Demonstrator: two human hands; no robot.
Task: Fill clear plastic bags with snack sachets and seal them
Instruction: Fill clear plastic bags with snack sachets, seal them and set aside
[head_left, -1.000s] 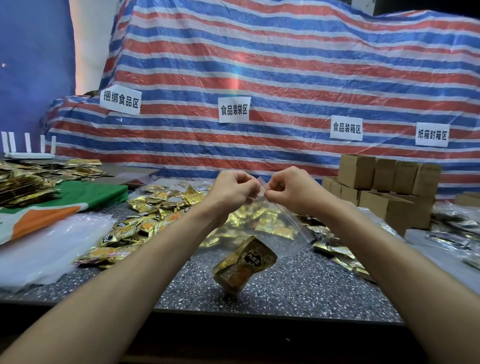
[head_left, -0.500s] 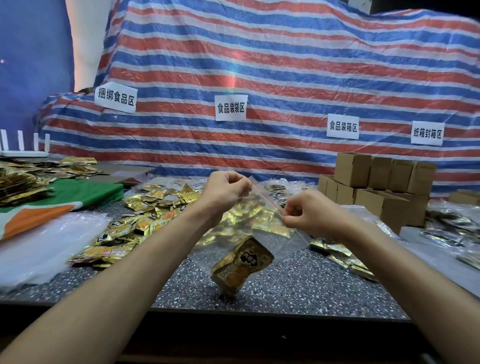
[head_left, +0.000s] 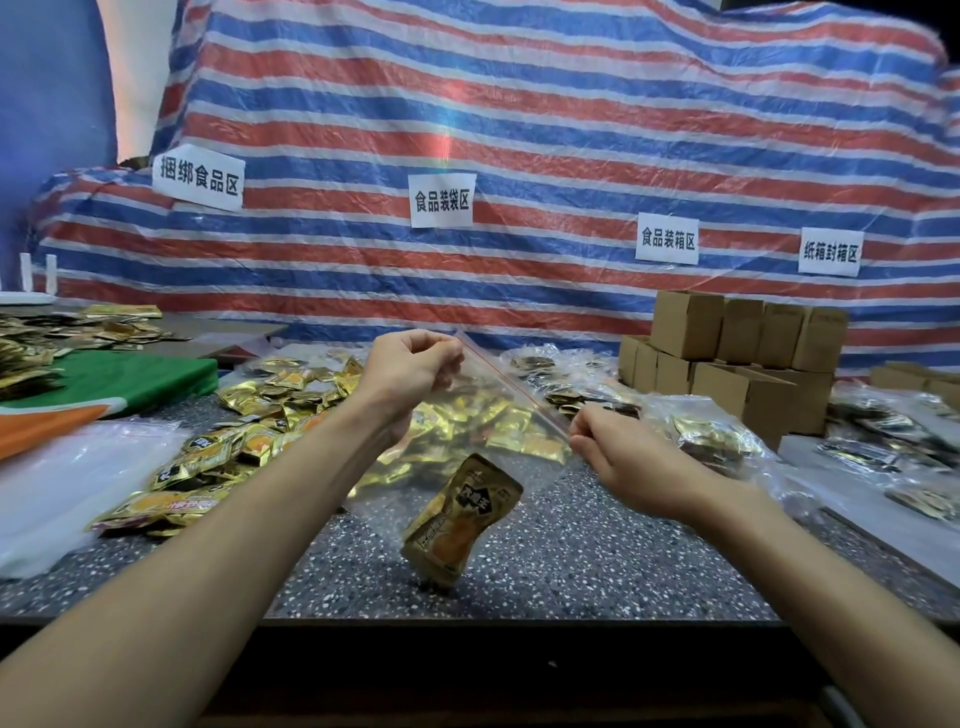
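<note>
Bare forearms (head_left: 249, 499) (left grip (head_left: 415, 366), right grip (head_left: 618, 457) likewise)

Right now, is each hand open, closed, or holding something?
Left hand: closed, pinching the clear bag at one end of its top edge.
Right hand: closed, pinching the other end.

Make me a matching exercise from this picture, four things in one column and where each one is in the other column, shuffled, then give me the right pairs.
Things:
1. bag
2. sachet
3. boxes
4. cloth

Places:
a. stacked at the far right
b. inside the bag, at its low end
c. spread at the far left
d. held up above the table

Pairs: 1-d, 2-b, 3-a, 4-c
</note>
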